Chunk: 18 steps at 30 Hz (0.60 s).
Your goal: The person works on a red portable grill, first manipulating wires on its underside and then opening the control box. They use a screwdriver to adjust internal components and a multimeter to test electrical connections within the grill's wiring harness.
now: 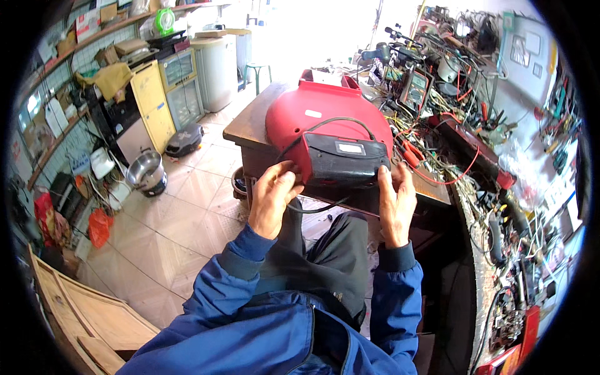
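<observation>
A large, round red appliance [337, 112] with a black, box-like housing [347, 159] along its near side sits at the front of the wooden workbench [247, 128]. The housing bears a small pale label, and a dark power cord [342, 120] loops over and below it. My left hand [273, 197] grips the housing's left end with curled fingers. At the right end, my right hand [397, 203] has its thumb and fingers about the corner. Exactly how the fingertips meet the underside is hidden.
Tangled wires and tools crowd the bench's right side, with a multimeter [415, 89] among them. A metal pot [147, 172] and a black appliance [185, 140] stand on the tiled floor at left. Wooden furniture [87, 306] borders the lower left.
</observation>
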Tool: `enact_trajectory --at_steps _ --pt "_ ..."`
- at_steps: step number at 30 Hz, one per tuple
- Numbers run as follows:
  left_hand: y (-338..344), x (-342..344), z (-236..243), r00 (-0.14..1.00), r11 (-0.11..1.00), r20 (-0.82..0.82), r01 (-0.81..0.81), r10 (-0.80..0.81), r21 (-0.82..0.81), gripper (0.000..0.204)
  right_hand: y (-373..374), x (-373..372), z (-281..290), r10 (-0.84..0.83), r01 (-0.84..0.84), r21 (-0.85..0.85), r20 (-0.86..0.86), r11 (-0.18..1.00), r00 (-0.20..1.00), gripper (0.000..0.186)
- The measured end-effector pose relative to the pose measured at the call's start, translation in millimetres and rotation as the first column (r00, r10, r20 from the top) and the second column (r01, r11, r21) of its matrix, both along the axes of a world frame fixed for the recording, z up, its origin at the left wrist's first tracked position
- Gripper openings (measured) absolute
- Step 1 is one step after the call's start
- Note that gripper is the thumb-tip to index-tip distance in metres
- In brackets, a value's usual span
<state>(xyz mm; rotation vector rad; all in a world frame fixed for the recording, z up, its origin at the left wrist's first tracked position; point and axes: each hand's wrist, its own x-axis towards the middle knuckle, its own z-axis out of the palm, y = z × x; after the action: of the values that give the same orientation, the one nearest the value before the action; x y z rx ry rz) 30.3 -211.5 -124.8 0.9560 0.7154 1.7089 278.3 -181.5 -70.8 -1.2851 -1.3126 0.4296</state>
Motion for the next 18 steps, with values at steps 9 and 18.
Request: enact_trajectory --at_steps 9,18 --pt "15.2 22.8 -30.4 0.762 0.946 0.578 0.320 -0.293 0.058 0.039 -16.1 -64.6 43.5 0.081 -0.439 0.252 0.787 0.863 0.612 0.056" --pt "18.7 25.1 -36.7 0.742 0.898 0.510 0.398 -0.435 0.187 0.036 -28.7 -86.8 33.0 -0.129 -0.353 0.413 0.782 0.839 0.610 0.053"
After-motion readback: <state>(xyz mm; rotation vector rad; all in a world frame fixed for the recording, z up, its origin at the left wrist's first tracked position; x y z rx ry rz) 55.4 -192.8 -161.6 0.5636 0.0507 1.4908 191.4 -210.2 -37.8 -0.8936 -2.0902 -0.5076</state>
